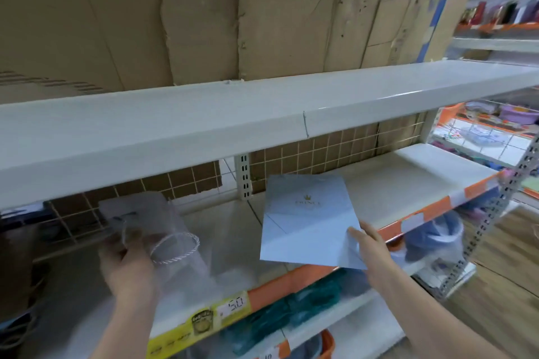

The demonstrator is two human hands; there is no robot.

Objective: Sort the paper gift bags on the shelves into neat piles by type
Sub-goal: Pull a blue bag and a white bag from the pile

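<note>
While sorting by type, right hand [370, 245] pinches blue bag [309, 218] flat over middle shelf [431, 181], ready for own pile. Left hand [128, 259] grips grey bag [143, 213] with rope handle [175, 248], kept apart.

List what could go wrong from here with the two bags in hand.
1. The right hand holds the flat light blue bag only by its lower right corner, tilted in the air above the middle shelf; it could slip or crease.
2. The left hand grips the grey bag near its white rope handle; the loop hangs loose and might snag on the wire grid behind.
</note>
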